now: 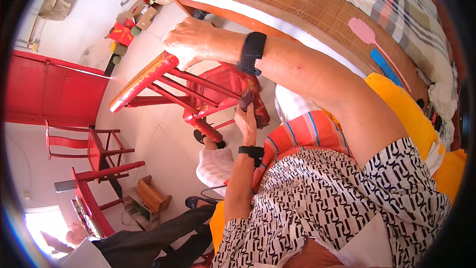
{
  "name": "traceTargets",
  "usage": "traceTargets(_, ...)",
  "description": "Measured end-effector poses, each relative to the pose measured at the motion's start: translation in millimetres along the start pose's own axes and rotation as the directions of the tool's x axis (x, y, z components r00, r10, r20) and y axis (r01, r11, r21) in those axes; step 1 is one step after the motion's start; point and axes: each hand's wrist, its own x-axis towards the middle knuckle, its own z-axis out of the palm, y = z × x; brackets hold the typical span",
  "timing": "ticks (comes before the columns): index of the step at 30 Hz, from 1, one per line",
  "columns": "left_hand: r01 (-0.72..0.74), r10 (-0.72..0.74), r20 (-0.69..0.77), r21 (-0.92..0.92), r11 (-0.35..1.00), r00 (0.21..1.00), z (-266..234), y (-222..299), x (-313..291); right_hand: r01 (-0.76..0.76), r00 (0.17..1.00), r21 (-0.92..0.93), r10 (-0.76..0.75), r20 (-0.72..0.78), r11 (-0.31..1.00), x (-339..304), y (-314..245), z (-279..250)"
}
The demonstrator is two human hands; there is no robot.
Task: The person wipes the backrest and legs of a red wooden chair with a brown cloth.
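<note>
A red wooden chair (198, 100) with worn, chipped paint is tilted over in front of me, its rails and legs slanting toward the left. My right hand (191, 42), a black band on its wrist, is closed at the upper end of a thick, scuffed red bar of the chair. Lower down, my left hand (245, 121) has its fingers closed on a small dark brown object (246, 100), held against the chair's frame. What kind of object it is cannot be made out. A red striped cloth (297, 136) lies across my lap.
At the upper right is a bed with a woven mat (297, 0), a pink fly swatter (363, 31) and a blue strip (386, 67). Another red chair (96, 146) and a red table (91, 196) stand left. Another person's dark-trousered legs (153, 238) extend at the lower left. Cardboard boxes (144, 17) line the wall.
</note>
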Motion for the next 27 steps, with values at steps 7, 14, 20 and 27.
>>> traceTargets(7, -0.013, 0.007, -0.086, -0.072, 0.997, 0.996, 4, 45, -15, -0.050, 0.997, -0.029, 0.052, 0.062, 0.998, 0, -1, -9)
traceTargets(14, -0.024, -0.091, 0.263, 0.406, 0.914, 0.961, -28, 4, -21, 0.009, 0.999, 0.016, -0.008, -0.044, 1.000, 2, 10, -8)
traceTargets(20, -0.076, -0.398, 0.419, 0.760, 0.645, 0.816, -69, -56, -8, 0.031, 0.997, 0.012, -0.030, -0.064, 0.999, 2, 4, -3)
traceTargets(27, 0.003, -0.114, 0.441, 0.246, 0.969, 0.890, -66, 23, 27, 0.049, 0.994, 0.009, -0.048, -0.098, 0.999, -11, 9, -1)
